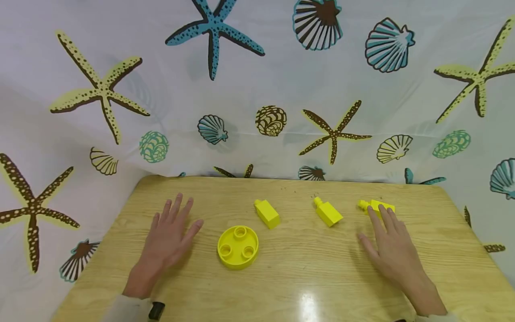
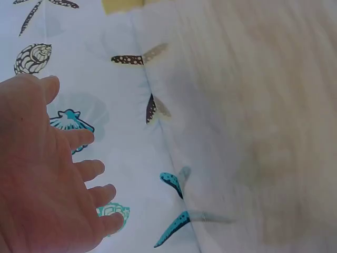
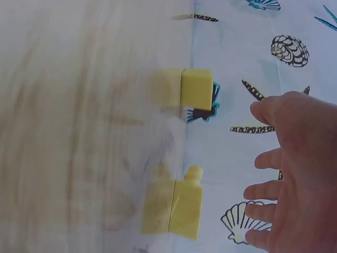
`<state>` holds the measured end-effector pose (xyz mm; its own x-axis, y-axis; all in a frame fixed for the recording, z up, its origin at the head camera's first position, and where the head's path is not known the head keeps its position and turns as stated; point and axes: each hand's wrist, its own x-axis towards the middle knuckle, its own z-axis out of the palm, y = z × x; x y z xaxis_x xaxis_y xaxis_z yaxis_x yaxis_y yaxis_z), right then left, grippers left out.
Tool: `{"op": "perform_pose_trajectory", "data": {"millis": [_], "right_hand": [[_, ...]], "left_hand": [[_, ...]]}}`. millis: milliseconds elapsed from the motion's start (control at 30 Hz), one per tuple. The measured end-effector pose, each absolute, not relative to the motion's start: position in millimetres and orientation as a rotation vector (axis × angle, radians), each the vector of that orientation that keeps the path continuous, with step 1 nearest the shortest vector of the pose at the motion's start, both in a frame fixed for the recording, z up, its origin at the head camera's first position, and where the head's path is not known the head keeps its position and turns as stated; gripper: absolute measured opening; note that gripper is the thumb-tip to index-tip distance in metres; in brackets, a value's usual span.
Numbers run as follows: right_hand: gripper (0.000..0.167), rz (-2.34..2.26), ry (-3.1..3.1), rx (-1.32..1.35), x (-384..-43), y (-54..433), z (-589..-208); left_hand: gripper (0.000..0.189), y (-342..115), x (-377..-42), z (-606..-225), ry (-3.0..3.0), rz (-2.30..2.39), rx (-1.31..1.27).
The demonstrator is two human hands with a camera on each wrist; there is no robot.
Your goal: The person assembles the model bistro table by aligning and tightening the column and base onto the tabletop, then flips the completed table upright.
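My left hand (image 1: pixel 166 239) hovers over the left part of the wooden table, palm down with its fingers spread, holding nothing. To its right lies a round yellow dish (image 1: pixel 238 259) with three raised round sockets inside. My right hand (image 1: pixel 392 250) is on the right side, fingers extended, its fingertips overlapping a yellow block with a round knob (image 1: pixel 380 206) in the head view. Two more yellow knobbed blocks lie between the hands, one near the middle (image 1: pixel 268 214) and another farther right (image 1: pixel 329 213). In the right wrist view, the right hand (image 3: pixel 305 174) shows nothing in its grasp.
The wooden table (image 1: pixel 297 277) ends at the back against a white cloth (image 1: pixel 249 80) printed with starfish and shells. The same cloth hangs along both sides. A dark band (image 1: pixel 156 310) sits at the left wrist.
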<state>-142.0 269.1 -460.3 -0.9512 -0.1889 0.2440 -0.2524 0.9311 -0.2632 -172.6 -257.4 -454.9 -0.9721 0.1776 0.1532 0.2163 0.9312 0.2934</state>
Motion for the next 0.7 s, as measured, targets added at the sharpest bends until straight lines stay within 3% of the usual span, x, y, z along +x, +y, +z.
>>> {"op": "perform_pose_trajectory", "data": {"millis": [467, 700], "right_hand": [[0.058, 0.734, -2.609, 0.497, -163.4, 199.2, -459.4], [0.061, 1.034, -2.566, 0.519, -178.1, 156.3, -464.1]], "left_hand": [[0.078, -214.4, -162.1, -457.0, -2.902, -0.96, -0.315], [0.082, -203.3, -154.3, -461.7, -2.857, -1.251, -0.342]]}}
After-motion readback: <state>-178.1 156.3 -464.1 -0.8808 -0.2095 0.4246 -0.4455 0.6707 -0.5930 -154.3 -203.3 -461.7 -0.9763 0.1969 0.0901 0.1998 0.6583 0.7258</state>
